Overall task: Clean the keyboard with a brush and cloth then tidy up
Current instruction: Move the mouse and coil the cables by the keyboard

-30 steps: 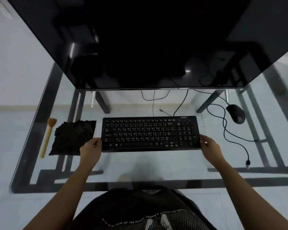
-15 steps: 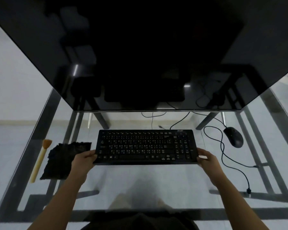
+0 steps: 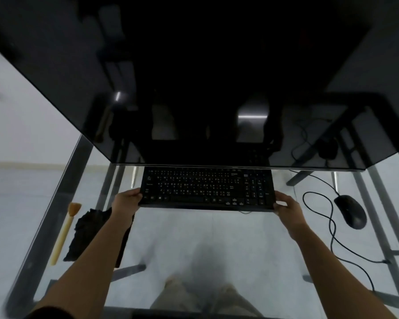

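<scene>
A black keyboard [image 3: 207,187] is held at both ends just under the monitor's lower edge. My left hand [image 3: 127,201] grips its left end and my right hand [image 3: 286,207] grips its right end. Its front edge looks raised off the glass desk [image 3: 194,238]. A wooden-handled brush [image 3: 65,229] with orange bristles lies at the left. A dark crumpled cloth [image 3: 88,233] lies beside it, partly hidden by my left forearm.
A large dark monitor [image 3: 194,77] fills the upper view. A black mouse [image 3: 350,211] sits at the right, its cable [image 3: 332,236] looping toward the desk's front right. The desk's metal frame bars [image 3: 55,203] show through the glass. My legs show below the glass.
Both hands have carried the keyboard up and away from me, toward the monitor. The view has tilted, so the brush, cloth and mouse sit lower in the frame.
</scene>
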